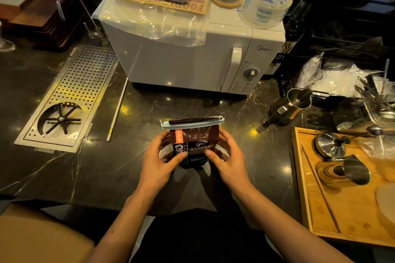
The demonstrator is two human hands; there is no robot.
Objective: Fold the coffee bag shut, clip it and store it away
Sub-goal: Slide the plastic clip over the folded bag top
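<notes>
A dark brown coffee bag [193,136] with an orange label strip and white lettering stands upright on the black marble counter, near its front edge. A long pale blue clip [192,123] is clamped across the bag's folded top. My left hand [162,156] grips the bag's left side, thumb across the front. On the right side, my right hand [226,153] holds it the same way. The bag's lower part is hidden behind my thumbs and palms.
A white microwave [192,55] stands just behind the bag, with a scale, plastic sheet and tape roll on top. A perforated metal rinser tray [70,96] lies at left beside a white stick. At right are a steel pitcher [292,102] and a wooden tray [303,188] of steel tools.
</notes>
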